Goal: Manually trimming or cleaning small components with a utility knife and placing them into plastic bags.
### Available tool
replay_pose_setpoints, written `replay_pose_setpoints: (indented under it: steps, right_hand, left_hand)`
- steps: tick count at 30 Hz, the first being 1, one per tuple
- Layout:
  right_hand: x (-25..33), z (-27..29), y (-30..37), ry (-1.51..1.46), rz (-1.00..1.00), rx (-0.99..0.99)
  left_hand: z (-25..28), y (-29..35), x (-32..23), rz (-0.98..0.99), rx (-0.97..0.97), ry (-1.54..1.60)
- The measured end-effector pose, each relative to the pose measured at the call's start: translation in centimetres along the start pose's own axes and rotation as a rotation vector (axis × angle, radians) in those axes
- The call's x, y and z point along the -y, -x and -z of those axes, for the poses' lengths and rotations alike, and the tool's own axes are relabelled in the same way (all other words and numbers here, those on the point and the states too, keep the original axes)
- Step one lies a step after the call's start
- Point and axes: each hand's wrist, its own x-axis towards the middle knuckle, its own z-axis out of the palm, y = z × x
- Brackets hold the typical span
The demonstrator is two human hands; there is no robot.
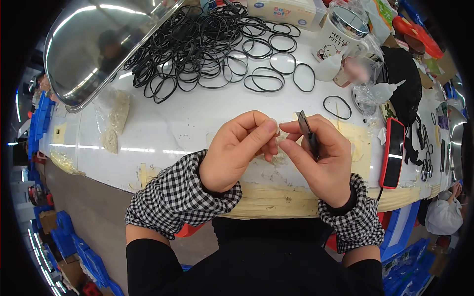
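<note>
My left hand [242,143] is closed in a pinch near the table's front edge, thumb against forefinger. A tiny pale piece seems to lie at its fingertips, too small to name. Just right of it, my right hand [323,153] holds a narrow dark metal tool [306,129] upright, tucked between fingers and palm; its kind is not clear. The right thumb and forefinger nearly meet the left fingertips. Under the hands lies a small heap of pale bits [279,157], partly hidden. A single black rubber ring [337,107] rests beyond my right hand.
A large pile of black rubber rings [192,44] covers the far table, beside a shiny metal bowl [94,54]. A clear bag of pale bits [115,118] lies left. Right are a red-edged phone [393,154], a white cup [335,37] and squeeze bottles [329,68].
</note>
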Motion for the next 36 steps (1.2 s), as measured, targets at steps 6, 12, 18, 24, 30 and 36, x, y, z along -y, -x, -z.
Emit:
replay_pose_setpoints:
  steps: [6, 12, 18, 24, 30, 36]
  right_hand:
    - [-0.27, -0.11, -0.01, 0.014, 0.009, -0.004]
    - [-0.16, -0.18, 0.01, 0.022, -0.011, -0.009]
    - [-0.26, -0.08, 0.01, 0.009, -0.018, 0.000]
    - [-0.36, -0.07, 0.24, -0.040, -0.066, -0.001]
    - [-0.17, -0.22, 0.22, -0.164, -0.117, -0.020]
    - [-0.09, -0.20, 0.30, -0.206, -0.147, -0.023]
  left_hand:
    - [-0.08, 0.22, 0.22, -0.090, -0.037, -0.165]
    - [-0.14, 0.29, 0.19, -0.113, -0.031, -0.198]
    - [-0.53, 0.62, -0.12, -0.145, -0.073, -0.260]
    - [-0.72, 0.86, -0.36, -0.148, -0.059, -0.295]
    - [-0.54, 0.71, -0.40, -0.133, -0.019, -0.197]
    - [-0.75, 0.93, -0.51, -0.159, -0.037, -0.225]
